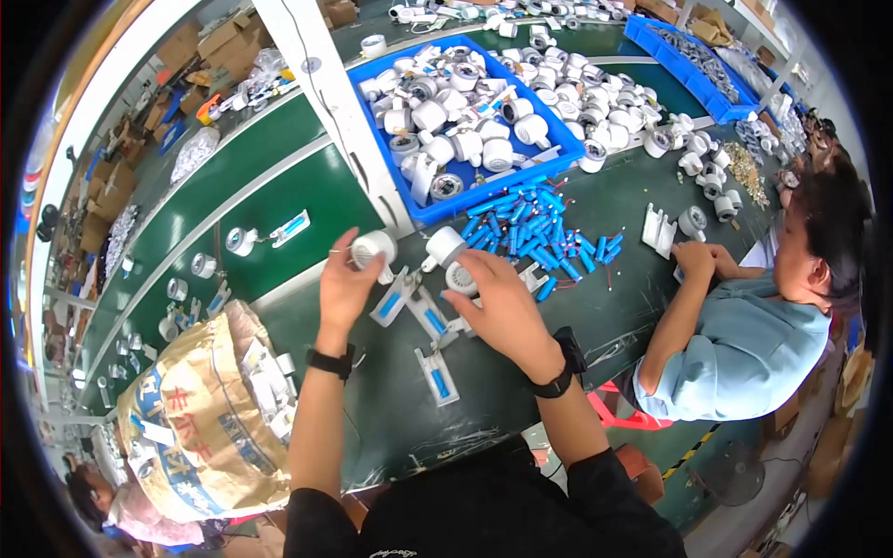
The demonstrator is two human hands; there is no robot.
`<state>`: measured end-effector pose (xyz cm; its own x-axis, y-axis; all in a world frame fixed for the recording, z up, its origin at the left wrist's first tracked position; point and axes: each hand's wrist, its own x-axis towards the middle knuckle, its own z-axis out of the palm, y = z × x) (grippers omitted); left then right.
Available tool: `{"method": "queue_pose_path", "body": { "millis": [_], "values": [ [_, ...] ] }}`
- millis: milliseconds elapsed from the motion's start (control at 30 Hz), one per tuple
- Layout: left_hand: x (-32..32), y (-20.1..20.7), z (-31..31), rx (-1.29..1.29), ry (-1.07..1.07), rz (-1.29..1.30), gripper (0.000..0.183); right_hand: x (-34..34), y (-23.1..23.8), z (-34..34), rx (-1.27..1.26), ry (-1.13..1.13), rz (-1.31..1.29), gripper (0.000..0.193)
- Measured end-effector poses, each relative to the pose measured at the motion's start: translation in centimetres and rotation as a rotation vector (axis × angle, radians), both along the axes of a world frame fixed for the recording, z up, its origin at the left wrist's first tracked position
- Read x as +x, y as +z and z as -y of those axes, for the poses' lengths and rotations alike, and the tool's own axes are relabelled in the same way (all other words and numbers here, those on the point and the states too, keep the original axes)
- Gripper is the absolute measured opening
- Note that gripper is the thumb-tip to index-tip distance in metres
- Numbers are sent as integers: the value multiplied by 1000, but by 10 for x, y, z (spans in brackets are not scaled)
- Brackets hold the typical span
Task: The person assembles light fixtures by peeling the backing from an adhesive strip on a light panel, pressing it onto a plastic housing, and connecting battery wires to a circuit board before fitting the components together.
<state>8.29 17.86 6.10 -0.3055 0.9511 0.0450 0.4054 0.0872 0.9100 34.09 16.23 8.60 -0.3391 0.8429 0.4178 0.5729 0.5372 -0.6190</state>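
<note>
My left hand grips a white round fan head between thumb and fingers above the green table. My right hand has its fingers closed around another white fan head, whose grille shows. A third white fan head sits against that one, just beyond my right fingertips. Between and below my hands lie several white handle shells, among them an upper one, a middle one and a near one, each with a blue cylindrical battery in it.
Loose blue batteries are heaped beyond my right hand. Behind them stands a blue crate full of white fan parts. A paper sack bulges at the left. One co-worker sits at the right. Parts ride on the green conveyor.
</note>
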Motion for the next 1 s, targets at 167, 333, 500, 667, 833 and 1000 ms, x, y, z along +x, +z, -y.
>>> {"method": "queue_pose_path", "body": {
  "millis": [167, 333, 500, 667, 833, 1000],
  "values": [
    [-11, 9, 36, 193, 16, 763, 56, -42, 0, 11, -138, 173, -330, 44],
    [-12, 25, 58, 314, 79, 528, 58, -81, -22, 6, -163, 167, -343, 63],
    [1, 42, 74, 406, 27, 289, 63, -99, -53, -18, 155, 135, 211, 67],
    [-25, 20, 73, 384, 110, 310, 62, -115, -47, -39, -32, 303, 314, 49],
    [-41, -3, 71, 268, 145, 345, 60, -122, -60, -82, -146, 596, 42, 47],
    [-54, -11, 90, 258, 212, 407, 58, -151, -32, -78, -337, 783, 369, 35]
  ]
}}
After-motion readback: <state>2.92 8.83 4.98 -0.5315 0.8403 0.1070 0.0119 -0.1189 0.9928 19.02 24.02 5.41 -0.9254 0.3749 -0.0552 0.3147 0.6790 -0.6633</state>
